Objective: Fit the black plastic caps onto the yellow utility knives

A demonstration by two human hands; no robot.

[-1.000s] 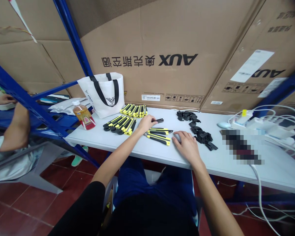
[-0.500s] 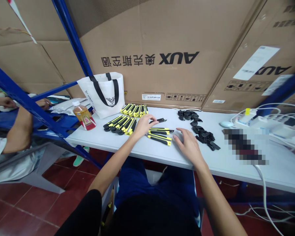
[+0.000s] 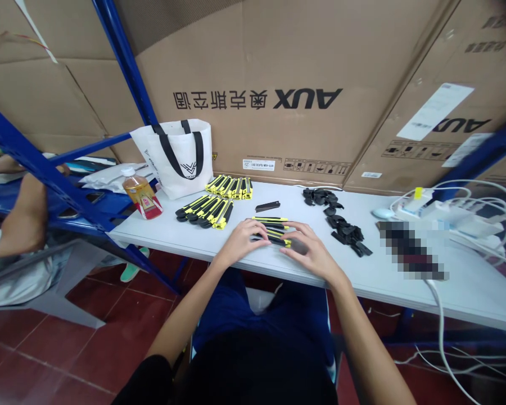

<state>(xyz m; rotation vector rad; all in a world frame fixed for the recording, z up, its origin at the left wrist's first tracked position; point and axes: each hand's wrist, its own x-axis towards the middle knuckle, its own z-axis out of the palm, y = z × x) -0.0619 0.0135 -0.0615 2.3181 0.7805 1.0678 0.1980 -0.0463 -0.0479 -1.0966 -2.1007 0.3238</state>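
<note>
Yellow-and-black utility knives [image 3: 270, 219] lie side by side on the table in front of me. My left hand [image 3: 245, 241] is closed at the left end of the nearest one, thumb and fingertips pinching it. Curled round that knife's yellow right end is my right hand [image 3: 308, 248], its thumb on the near side; the exact contact is partly hidden. Just beyond the knives rests a flat black strip [image 3: 267, 206], apart from both hands. To the left, more utility knives [image 3: 206, 212] lie in a row, with another bundle [image 3: 229, 187] behind them.
Loose black plastic pieces [image 3: 348, 230] are heaped on the right. Beyond them are power strips with white cables [image 3: 455, 211] and a blurred-out object [image 3: 411, 250]. A drink bottle [image 3: 141, 194] and white tote bag [image 3: 181, 160] stand left. Large cartons [image 3: 257, 50] back the table [image 3: 388, 289].
My left hand has let go of the black strip, which now lies on the table, and has come nearer to me onto the front knife. My right hand has moved left to its yellow end.
</note>
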